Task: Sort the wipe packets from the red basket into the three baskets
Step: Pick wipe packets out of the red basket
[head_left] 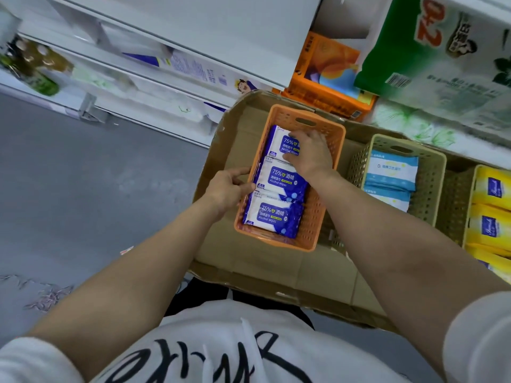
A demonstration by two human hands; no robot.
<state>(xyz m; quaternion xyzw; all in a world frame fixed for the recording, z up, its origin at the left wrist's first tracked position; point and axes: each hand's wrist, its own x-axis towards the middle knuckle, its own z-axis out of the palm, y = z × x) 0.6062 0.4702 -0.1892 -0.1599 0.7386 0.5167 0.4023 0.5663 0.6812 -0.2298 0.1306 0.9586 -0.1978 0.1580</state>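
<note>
A person looks down at three baskets set side by side in a flat cardboard tray (221, 150) on the floor, in front of white shelves (154, 64). The orange basket (330, 172), nearest the left, holds three blue-and-white alcohol wipe packets in a line: a far packet (279, 142), a middle packet (279, 179) and a near packet (272, 217). The right hand (309, 153) reaches into this basket, its fingers spread and lying on the far packet, seeming to press or nudge it flat; no closed grip is visible. The left hand (229, 189) grips the basket's left rim, thumb and fingers curled round the edge, beside the middle packet. To the right, a beige basket (427, 183) holds pale blue packets (392, 172), and at the frame's right edge a yellow basket (470, 205) holds yellow packets (490, 189). The red basket named in the task is not in view. The step in hand looks like seating the far packet neatly in its row. To do this well, the left hand should brace the basket so it does not slide on the cardboard, while the right pushes the packet down and toward the far wall until it lies flat, label up, just overlapping its neighbour as the others do. The soft packs may buckle or ride up if pushed from one corner, so even pressure across the top is wiser.
</note>
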